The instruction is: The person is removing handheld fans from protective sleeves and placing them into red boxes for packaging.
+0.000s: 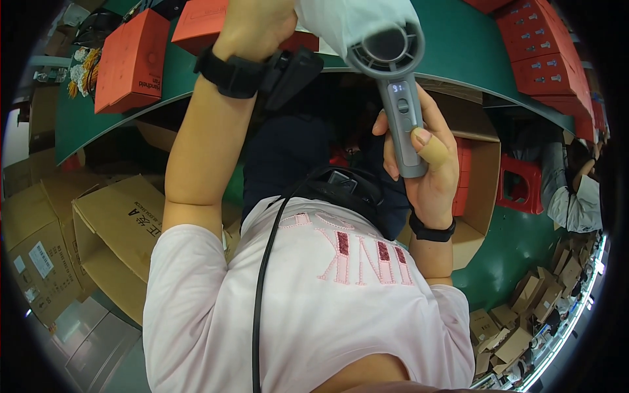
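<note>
Head view looks down over a pink shirt (327,295) toward a green counter (472,46) that curves across the top of the frame; that counter serves as the landmark for everything else. Right hand (429,154) is raised just below the counter's near edge, its fingers (432,149) closed around the grey handle of a handheld fan (396,72), thumb pressed on the handle and wrapped in a tan bandage; the fan's round head reaches up over the counter's edge. Left hand (255,23) is lifted above the counter, its fingers closed on a pale bag or wrapping (347,19) that covers the fan's top; a black wrist strap (229,72) with a dark device sits on that arm; a black band circles the right wrist too. On the counter lie red boxes (134,59) toward its left end and a row of red boxes (544,46) along its right end. Below the counter, on the green floor (517,242), stand open brown cardboard cartons (111,229) to the left, an open carton (481,170) under the counter's middle, and a red plastic stool (521,183) to the right; another person in a white sleeve (576,203) sits beyond the stool; more flattened cartons (524,314) lie far below the counter at lower right.
</note>
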Tool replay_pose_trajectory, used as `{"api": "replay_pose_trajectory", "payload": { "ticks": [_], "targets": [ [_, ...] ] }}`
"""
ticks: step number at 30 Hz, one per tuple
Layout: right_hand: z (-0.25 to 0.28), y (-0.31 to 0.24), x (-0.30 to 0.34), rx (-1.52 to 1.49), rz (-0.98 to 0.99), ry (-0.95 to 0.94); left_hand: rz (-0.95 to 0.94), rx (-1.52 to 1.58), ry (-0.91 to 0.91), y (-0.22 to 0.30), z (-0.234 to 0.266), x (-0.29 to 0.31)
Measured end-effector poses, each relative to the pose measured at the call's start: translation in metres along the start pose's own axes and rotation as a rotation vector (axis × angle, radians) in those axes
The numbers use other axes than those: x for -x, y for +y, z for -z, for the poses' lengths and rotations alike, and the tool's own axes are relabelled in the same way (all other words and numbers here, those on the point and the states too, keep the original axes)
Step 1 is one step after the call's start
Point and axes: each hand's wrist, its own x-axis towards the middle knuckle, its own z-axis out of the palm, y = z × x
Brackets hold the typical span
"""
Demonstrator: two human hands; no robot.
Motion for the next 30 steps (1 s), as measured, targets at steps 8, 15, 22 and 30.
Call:
{"api": "replay_pose_trajectory", "payload": {
  "ticks": [8,15,22,30],
  "targets": [
    [-0.002,-0.006,-0.016,0.249,0.158,0.143,-0.542,-0.615,0.111,-0.041,-0.023,0.026],
    [0.0,0.002,-0.03,0.397,0.472,0.165,0.129,0.27,0.068,-0.041,-0.06,0.057],
    [0.015,0.007,-0.035,0.319,0.463,0.299,0.175,0.092,-0.109,-0.048,-0.069,0.083],
    [0.035,-0.006,-0.025,0.124,0.334,0.1,0.135,-0.174,-0.165,-0.05,-0.065,0.081]
  ]
}}
